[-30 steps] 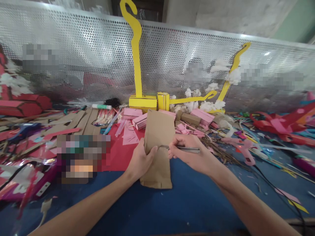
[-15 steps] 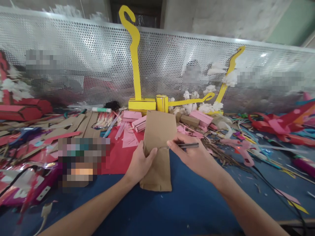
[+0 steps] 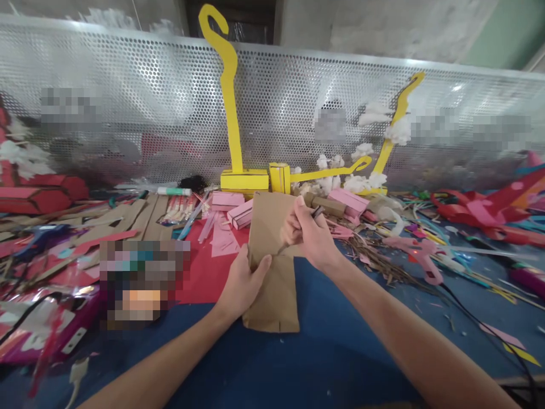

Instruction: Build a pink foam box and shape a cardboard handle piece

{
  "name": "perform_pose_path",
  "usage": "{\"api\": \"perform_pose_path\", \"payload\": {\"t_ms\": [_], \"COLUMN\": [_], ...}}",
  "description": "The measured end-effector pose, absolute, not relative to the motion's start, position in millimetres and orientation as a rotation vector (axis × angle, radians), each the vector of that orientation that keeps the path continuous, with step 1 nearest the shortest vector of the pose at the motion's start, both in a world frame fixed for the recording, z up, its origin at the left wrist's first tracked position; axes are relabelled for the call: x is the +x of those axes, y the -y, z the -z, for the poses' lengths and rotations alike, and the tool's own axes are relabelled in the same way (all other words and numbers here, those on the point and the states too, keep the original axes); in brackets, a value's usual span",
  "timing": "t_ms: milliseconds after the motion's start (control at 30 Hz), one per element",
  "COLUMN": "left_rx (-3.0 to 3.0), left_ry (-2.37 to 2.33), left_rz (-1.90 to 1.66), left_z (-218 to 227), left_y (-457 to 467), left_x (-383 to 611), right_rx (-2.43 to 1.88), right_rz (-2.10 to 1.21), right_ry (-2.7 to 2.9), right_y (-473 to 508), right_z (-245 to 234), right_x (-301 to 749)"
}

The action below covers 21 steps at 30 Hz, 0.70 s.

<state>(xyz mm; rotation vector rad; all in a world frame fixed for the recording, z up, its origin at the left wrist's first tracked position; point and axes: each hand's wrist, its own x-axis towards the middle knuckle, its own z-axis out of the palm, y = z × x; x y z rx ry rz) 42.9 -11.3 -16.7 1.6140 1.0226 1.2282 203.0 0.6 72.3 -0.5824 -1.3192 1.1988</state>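
A brown piece of cardboard (image 3: pixel 272 301), bent or slit across its middle, is held in front of me over the blue table. My left hand (image 3: pixel 246 284) grips its left edge, thumb on top near the cross line and the fingers hidden behind. In a fist, my right hand (image 3: pixel 307 233) holds a slim dark-handled craft knife (image 3: pixel 317 212). The knife's thin tip points down and left to the cardboard, close to the left thumb. Whether the blade has gone through cannot be made out.
Yellow hook-shaped pieces on block bases (image 3: pixel 244 180) stand behind, before a perforated metal panel (image 3: pixel 170 108). Pink boxes (image 3: pixel 240 214) and red paper (image 3: pixel 200 278) lie nearer. At right are a pink glue gun (image 3: pixel 419 253) with its cord, sticks and scraps; cardboard strips (image 3: pixel 140 218) lie left.
My right hand has turned and risen slightly, going from a pen-like hold on the knife to a fist, so the blade stands steeper. The left hand and cardboard have stayed nearly still.
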Motion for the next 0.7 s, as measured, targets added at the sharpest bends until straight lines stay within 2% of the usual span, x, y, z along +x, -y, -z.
{"api": "perform_pose_path", "payload": {"t_ms": [333, 700], "left_rx": [1.588, 1.611], "left_ry": [-1.059, -1.027], "left_rz": [-1.196, -1.168], "left_z": [14.2, 12.3], "left_y": [10.6, 10.3], "left_x": [41.3, 42.2], "right_rx": [-0.532, -0.499], "right_rz": [-1.399, -1.456], "right_ry": [1.633, 1.558], "right_y": [-10.3, -23.7], "right_z": [-88.0, -74.0], "right_x": [217.0, 216.6]}}
